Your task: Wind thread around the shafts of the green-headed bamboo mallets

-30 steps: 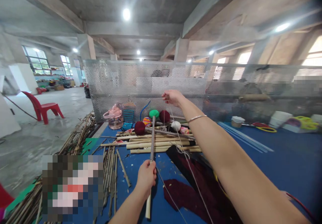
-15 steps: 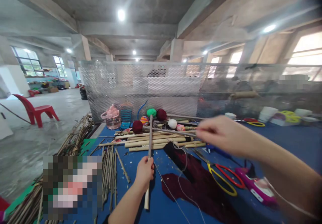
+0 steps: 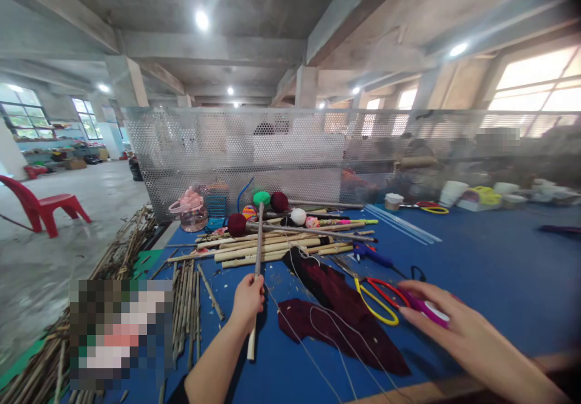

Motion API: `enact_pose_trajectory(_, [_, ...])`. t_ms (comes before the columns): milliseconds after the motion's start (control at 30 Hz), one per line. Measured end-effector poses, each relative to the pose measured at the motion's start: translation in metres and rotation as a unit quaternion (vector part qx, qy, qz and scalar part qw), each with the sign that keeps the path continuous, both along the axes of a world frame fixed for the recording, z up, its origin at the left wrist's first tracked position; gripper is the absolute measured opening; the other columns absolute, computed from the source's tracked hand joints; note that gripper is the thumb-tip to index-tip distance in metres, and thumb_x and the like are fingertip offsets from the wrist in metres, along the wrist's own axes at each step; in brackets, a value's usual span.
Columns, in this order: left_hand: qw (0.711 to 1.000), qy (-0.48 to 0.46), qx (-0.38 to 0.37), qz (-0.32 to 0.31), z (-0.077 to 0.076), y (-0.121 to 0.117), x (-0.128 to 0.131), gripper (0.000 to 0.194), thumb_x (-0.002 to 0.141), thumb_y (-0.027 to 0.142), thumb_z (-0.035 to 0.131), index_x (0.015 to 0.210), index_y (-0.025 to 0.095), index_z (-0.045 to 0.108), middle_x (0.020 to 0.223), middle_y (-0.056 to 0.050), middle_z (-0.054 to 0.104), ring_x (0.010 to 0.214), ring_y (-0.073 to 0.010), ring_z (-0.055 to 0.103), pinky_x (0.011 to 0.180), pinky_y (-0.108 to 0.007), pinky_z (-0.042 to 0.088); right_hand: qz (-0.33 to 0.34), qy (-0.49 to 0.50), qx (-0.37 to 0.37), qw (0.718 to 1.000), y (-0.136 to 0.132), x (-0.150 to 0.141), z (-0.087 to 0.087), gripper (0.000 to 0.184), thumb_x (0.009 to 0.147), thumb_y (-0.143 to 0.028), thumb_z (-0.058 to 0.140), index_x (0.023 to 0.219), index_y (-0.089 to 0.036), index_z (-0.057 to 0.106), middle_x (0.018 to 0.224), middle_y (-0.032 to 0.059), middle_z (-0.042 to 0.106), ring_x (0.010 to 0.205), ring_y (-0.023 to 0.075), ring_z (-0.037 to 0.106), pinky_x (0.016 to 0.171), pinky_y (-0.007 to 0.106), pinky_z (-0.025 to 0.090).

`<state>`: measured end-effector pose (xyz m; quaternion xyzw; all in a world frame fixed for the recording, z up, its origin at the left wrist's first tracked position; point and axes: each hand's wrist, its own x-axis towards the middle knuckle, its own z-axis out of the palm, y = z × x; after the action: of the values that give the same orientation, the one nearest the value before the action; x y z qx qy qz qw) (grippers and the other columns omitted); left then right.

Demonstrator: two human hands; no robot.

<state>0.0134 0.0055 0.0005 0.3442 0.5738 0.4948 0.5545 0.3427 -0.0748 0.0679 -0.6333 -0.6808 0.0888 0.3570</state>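
In my left hand [image 3: 249, 298] is a wooden stick [image 3: 260, 240] with a green ball [image 3: 262, 198] on its far end; the fingers are wrapped round its lower part. My right hand [image 3: 454, 325] is open, thumb and fingers apart, over a purple and white object [image 3: 429, 312] and close to the red-handled end of the scissors [image 3: 381, 307]. It partly covers the purple object. Between the hands lies dark maroon cloth [image 3: 340, 331], with thin pale thread [image 3: 295, 331] running across the table and over it.
Behind my left hand are pale sticks [image 3: 272, 251], maroon balls [image 3: 237, 225] and a white ball [image 3: 298, 216]. Thin twigs [image 3: 187, 307] lie at left. A blue glue gun [image 3: 372, 254] is beyond the scissors. A pink-lidded bottle [image 3: 191, 213] stands before the perforated metal screen [image 3: 236, 149].
My right hand has come down and toward me from above the sticks to the purple object, its fingers now apart. My left hand still holds the stick. The view has turned slightly right.
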Motion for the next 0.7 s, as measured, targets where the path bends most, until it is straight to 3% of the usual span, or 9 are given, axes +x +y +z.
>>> enact_pose_trajectory(100, [1.000, 0.000, 0.003, 0.003, -0.003, 0.001, 0.000, 0.030, 0.069, 0.044, 0.051, 0.064, 0.019, 0.035, 0.047, 0.009, 0.032, 0.032, -0.0013, 0.026, 0.032, -0.015, 0.013, 0.126, 0.022, -0.127, 0.983, 0.017, -0.041, 0.023, 0.021, 0.070, -0.049, 0.052, 0.084, -0.035, 0.060, 0.091, 0.0034, 0.064, 0.085, 0.0269, 0.059, 0.074, 0.038, 0.047])
enact_pose_trajectory(167, [1.000, 0.000, 0.005, 0.006, -0.005, 0.002, 0.000, 0.029, 0.069, 0.042, 0.051, 0.063, 0.019, 0.035, 0.047, 0.009, 0.032, 0.032, -0.0014, 0.026, 0.032, -0.015, 0.013, 0.185, 0.018, -0.137, 0.973, 0.039, -0.068, 0.032, 0.027, 0.075, -0.048, 0.046, 0.079, -0.025, 0.060, 0.080, 0.0033, 0.064, 0.075, 0.0221, 0.059, 0.068, 0.033, 0.047])
enact_pose_trajectory(233, [1.000, 0.000, 0.009, 0.007, -0.006, 0.003, 0.001, 0.026, 0.070, 0.040, 0.050, 0.064, 0.019, 0.036, 0.047, 0.009, 0.033, 0.032, -0.0015, 0.026, 0.032, -0.015, 0.013, 0.199, -0.016, -0.116, 0.973, 0.074, -0.093, 0.035, 0.031, 0.077, -0.045, 0.044, 0.074, -0.018, 0.060, 0.070, 0.0028, 0.062, 0.066, 0.0177, 0.057, 0.063, 0.028, 0.045])
enact_pose_trajectory(333, [1.000, -0.006, 0.004, 0.006, -0.006, 0.003, 0.001, 0.025, 0.070, 0.040, 0.049, 0.065, 0.019, 0.036, 0.047, 0.009, 0.033, 0.032, -0.0017, 0.026, 0.032, -0.015, 0.014, 0.174, -0.093, -0.101, 0.975, 0.137, -0.128, 0.027, 0.031, 0.077, -0.039, 0.045, 0.075, -0.015, 0.064, 0.068, 0.0038, 0.063, 0.064, 0.0154, 0.057, 0.061, 0.025, 0.042])
enact_pose_trajectory(500, [1.000, -0.022, -0.006, 0.001, -0.004, 0.003, -0.001, 0.027, 0.068, 0.041, 0.052, 0.066, 0.020, 0.036, 0.048, 0.009, 0.033, 0.033, -0.0024, 0.027, 0.033, -0.015, 0.013, -0.015, -0.243, -0.101, 0.965, 0.212, -0.180, 0.001, 0.042, 0.074, -0.046, 0.050, 0.082, -0.009, 0.067, 0.086, 0.0178, 0.064, 0.083, 0.0275, 0.059, 0.069, 0.033, 0.043])
enact_pose_trajectory(600, [1.000, -0.025, -0.016, 0.004, -0.002, 0.003, -0.001, 0.027, 0.068, 0.042, 0.053, 0.065, 0.020, 0.037, 0.048, 0.008, 0.033, 0.033, -0.0028, 0.028, 0.032, -0.016, 0.014, -0.015, -0.264, -0.114, 0.958, 0.231, -0.199, -0.005, 0.035, 0.068, -0.035, 0.059, 0.088, -0.007, 0.066, 0.093, 0.0217, 0.062, 0.089, 0.0303, 0.058, 0.073, 0.035, 0.043])
enact_pose_trajectory(700, [0.999, -0.033, -0.021, 0.006, 0.001, 0.004, -0.001, 0.028, 0.068, 0.042, 0.053, 0.064, 0.020, 0.037, 0.047, 0.008, 0.033, 0.033, -0.0027, 0.027, 0.032, -0.016, 0.014, 0.026, -0.247, -0.134, 0.959, 0.251, -0.206, 0.006, 0.024, 0.062, -0.022, 0.064, 0.081, -0.007, 0.067, 0.086, 0.0201, 0.064, 0.085, 0.0286, 0.060, 0.071, 0.033, 0.044])
